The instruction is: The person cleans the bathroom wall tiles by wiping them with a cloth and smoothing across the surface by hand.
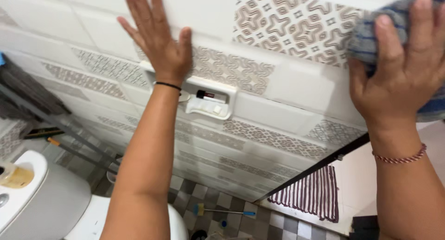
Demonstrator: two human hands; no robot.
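My left hand (155, 34) lies flat with fingers spread against the white tiled wall (296, 110), just above a built-in white soap niche (211, 101). A thin black band circles that wrist. My right hand (403, 68) presses a grey and blue striped cloth (371, 34) onto the wall at the upper right, near a patterned grey tile (287, 24). A red beaded bracelet sits on my right wrist. The niche holds a small dark tube and pale soap pieces.
A white toilet tank (41, 193) with a yellowish container (16, 175) on its lid stands at the lower left. A brush with a blue handle (225, 212) lies on the checkered floor. A striped mat (315, 193) lies beyond the doorway. Mop handles (55, 129) lean at left.
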